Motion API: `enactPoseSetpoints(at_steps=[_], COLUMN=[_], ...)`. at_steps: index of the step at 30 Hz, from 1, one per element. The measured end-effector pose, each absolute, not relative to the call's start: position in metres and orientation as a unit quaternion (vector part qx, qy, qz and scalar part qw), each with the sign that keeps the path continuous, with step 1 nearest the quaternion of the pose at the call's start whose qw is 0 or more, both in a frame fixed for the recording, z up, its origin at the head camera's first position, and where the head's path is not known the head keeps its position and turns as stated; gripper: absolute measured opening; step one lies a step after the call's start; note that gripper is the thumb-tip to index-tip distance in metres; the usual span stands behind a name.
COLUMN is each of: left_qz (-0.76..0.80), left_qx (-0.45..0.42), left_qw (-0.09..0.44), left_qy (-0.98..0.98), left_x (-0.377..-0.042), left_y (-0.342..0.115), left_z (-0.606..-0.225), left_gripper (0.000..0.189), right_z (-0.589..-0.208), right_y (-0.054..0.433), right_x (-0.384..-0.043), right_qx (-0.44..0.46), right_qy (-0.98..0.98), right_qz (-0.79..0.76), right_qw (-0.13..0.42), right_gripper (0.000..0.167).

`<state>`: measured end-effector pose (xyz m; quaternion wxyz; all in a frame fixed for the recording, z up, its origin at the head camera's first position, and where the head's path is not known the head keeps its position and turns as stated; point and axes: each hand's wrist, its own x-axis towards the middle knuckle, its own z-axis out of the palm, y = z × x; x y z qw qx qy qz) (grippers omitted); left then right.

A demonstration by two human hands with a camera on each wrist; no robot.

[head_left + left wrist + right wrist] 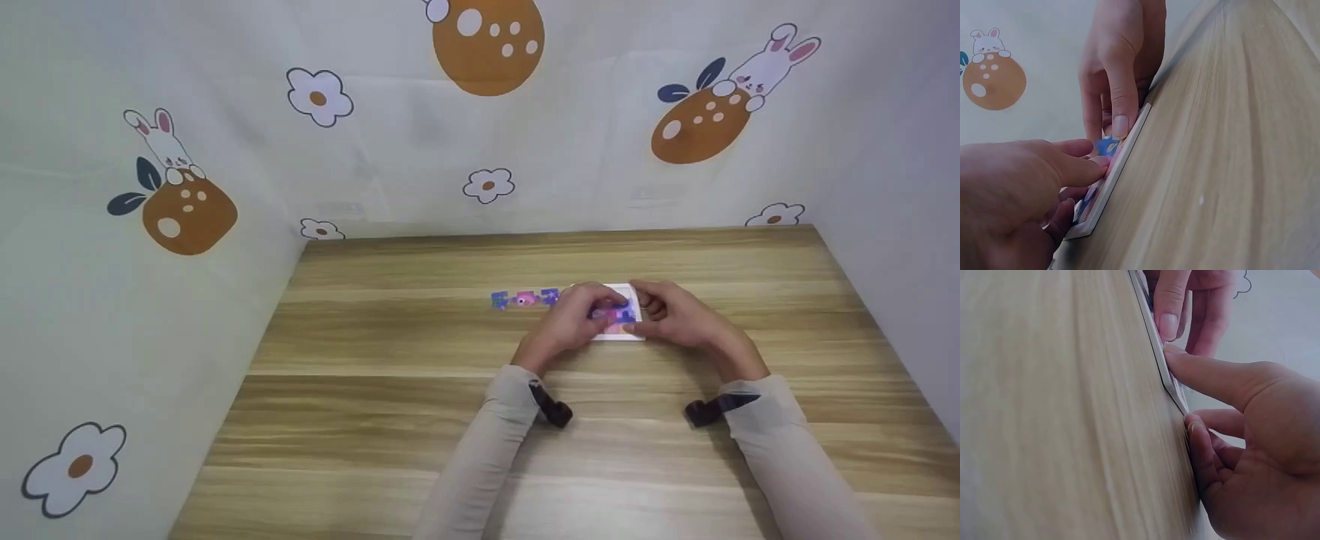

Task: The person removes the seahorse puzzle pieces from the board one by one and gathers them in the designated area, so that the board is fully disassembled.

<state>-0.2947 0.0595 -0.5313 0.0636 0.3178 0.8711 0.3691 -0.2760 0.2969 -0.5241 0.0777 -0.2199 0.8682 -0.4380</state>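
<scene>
Tray holds several inset pieces [623,315]; gaps hidden under fingers. Left, seemingly: at least three loose pieces [526,298], left of tray [619,337]. Left hand [571,319] over tray, fingertips narrow at blue piece [1109,147]; pinching or pressing, cannot tell. Right hand [686,319] pinches tray's right edge.

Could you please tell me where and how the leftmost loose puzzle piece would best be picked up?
I would pinch the leftmost puzzle piece by its near and far edges, coming from above. It appears to lie flat on the table, with bare wood on both those sides, while the pink piece sits close on its right.
</scene>
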Motion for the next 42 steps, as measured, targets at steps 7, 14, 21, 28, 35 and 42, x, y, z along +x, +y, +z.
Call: enactPoseSetpoints(at_steps=[7, 14, 21, 28, 35, 42], left_qz=[0.375, 0.335, 0.306, 0.281, 0.252, 0.249], left_qx=[0.305, 0.303, 0.302, 0.299, 0.308, 0.308], left_qw=[0.048, -0.004, -0.036, -0.040, -0.035, -0.041], left_qy=[0.874, 0.892, 0.902, 0.911, 0.917, 0.917], left_x=[-0.292, -0.289, -0.288, -0.287, -0.288, -0.288], left_y=[0.064, 0.069, 0.075, 0.076, 0.076, 0.076], left_z=[-0.532, -0.536, -0.538, -0.539, -0.540, -0.540], left_gripper=[0.042, 0.038, 0.037, 0.036, 0.039, 0.035], right_z=[-0.525, -0.524, -0.523, -0.525, -0.524, -0.525], right_y=[0.297, 0.297, 0.297, 0.297, 0.298, 0.298], right_x=[-0.277, -0.277, -0.277, -0.277, -0.276, -0.276], right_qx=[-0.197, -0.192, -0.222, -0.201, -0.191, -0.185], right_qy=[0.880, 0.881, 0.871, 0.874, 0.879, 0.880], right_qz=[-0.423, -0.424, -0.432, -0.433, -0.427, -0.427], right_qw=[0.089, 0.088, 0.078, 0.091, 0.094, 0.096], right_gripper=[0.073, 0.079, 0.065, 0.076, 0.079, 0.082])
